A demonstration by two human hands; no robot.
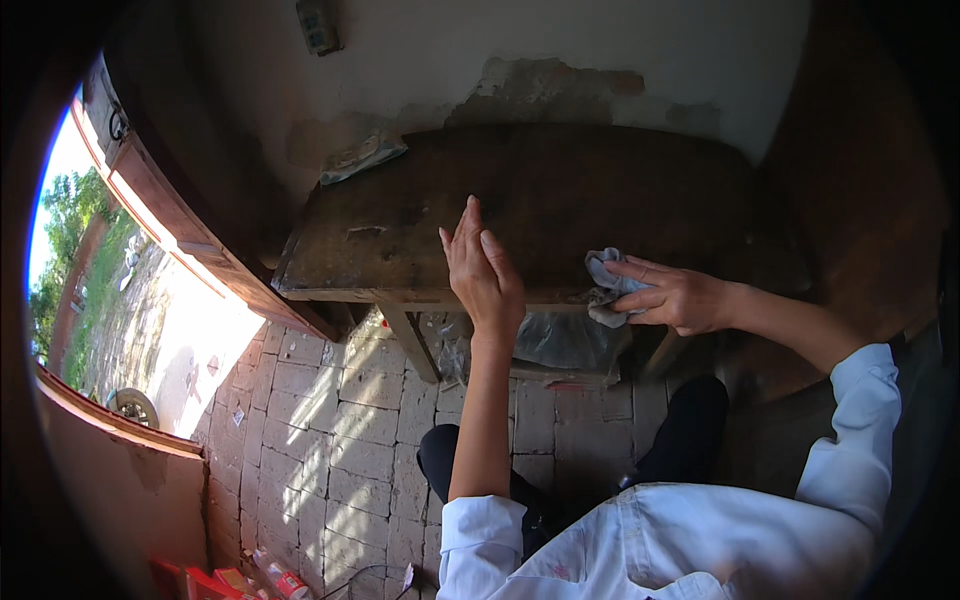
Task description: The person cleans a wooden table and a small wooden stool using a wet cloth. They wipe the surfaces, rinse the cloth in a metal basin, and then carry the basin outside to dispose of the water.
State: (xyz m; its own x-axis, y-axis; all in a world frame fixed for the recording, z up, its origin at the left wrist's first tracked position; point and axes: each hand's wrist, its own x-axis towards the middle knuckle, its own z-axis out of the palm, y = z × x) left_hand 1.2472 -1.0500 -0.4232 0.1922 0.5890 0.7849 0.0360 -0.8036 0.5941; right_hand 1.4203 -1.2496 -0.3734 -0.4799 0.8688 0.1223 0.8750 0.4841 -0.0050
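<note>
My right hand (671, 298) grips a crumpled grey and pale blue cloth (611, 281) at the front edge of a dark wooden table (525, 172). The cloth bunches out between the spread fingers, on the right half of that edge. To its left, my left hand (484, 270) is raised upright in front of the table, fingers pointing up towards the wall, holding nothing. Whether the left hand touches the table cannot be told.
A plastic packet (365, 157) lies on the table's back left corner. Under the table is clear plastic sheeting (566, 337). An open doorway with a wooden door (172, 214) stands left. Red packaging and a bottle (281, 576) lie on the brick floor (360, 450).
</note>
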